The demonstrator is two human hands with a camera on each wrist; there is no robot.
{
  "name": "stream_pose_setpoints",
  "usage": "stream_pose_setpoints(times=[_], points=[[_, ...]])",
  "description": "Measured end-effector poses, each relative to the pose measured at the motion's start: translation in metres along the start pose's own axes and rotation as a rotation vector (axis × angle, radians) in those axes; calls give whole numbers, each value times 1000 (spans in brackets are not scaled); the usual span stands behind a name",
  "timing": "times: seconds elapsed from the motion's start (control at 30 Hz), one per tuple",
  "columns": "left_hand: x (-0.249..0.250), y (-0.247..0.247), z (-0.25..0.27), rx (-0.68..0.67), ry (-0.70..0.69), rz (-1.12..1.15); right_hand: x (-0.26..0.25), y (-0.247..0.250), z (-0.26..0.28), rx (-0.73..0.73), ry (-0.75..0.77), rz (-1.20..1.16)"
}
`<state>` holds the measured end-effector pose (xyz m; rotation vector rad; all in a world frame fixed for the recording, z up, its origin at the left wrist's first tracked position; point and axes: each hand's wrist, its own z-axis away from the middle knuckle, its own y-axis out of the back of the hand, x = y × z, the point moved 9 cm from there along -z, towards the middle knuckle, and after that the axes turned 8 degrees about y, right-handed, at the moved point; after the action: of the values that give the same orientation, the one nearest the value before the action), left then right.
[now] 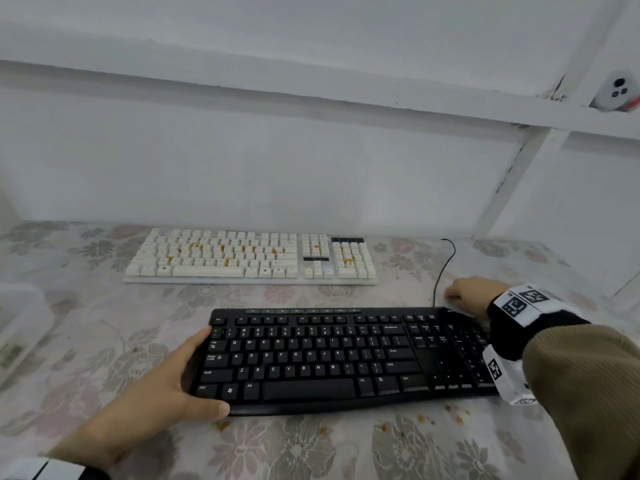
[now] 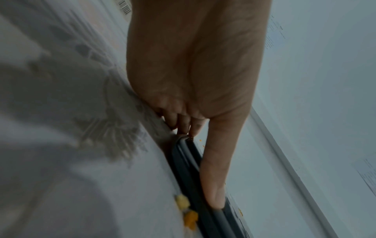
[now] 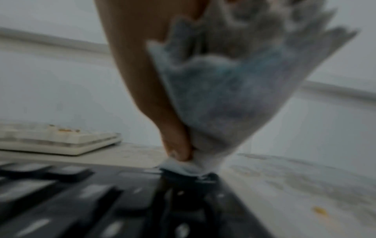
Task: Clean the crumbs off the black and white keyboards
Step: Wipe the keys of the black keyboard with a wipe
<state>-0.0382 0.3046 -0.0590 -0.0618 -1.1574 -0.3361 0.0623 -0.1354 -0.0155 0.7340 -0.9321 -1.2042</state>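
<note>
The black keyboard (image 1: pixel 311 358) lies near me on the floral tablecloth, its keys free of visible crumbs. My left hand (image 1: pixel 194 372) grips its left end, thumb along the front edge (image 2: pixel 213 185), fingers curled at the corner. My right hand (image 1: pixel 464 296) is at the far right corner, where it pinches a grey-white cloth (image 3: pixel 234 96) and presses it onto the keyboard (image 3: pixel 101 201). Further back sits the white keyboard (image 1: pixel 249 258), with orange crumbs between several keys. The cloth is barely visible in the head view.
Orange crumbs (image 1: pixel 422 419) lie on the tablecloth (image 1: pixel 104 323) along the black keyboard's front edge. A black cable (image 1: pixel 441 271) runs back from the far right corner. A clear plastic box (image 1: pixel 17 327) stands at the left edge. A white wall closes the table's far side.
</note>
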Motion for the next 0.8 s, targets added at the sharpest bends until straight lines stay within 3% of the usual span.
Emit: stream_pose_setpoints(times=[0.13, 0.27, 0.33, 0.47, 0.53, 0.63, 0.8], points=[[-1, 1, 3, -26, 2, 0, 15, 7, -3, 22, -72, 22], [2, -1, 5, -66, 0, 12, -14, 14, 3, 152, 74, -122], [5, -3, 7, -72, -3, 16, -11, 7, 7, 163, 77, -174], [5, -3, 7, -66, -3, -4, 22, 2, 6, 74, -112, -100], [5, -3, 7, -73, -7, -13, 15, 14, 7, 51, -147, -45], [4, -1, 7, -69, -17, -58, -50, 40, 7, 127, 16, -126], [3, 0, 6, -75, -13, -58, -226, 77, 32, 193, 467, -377]])
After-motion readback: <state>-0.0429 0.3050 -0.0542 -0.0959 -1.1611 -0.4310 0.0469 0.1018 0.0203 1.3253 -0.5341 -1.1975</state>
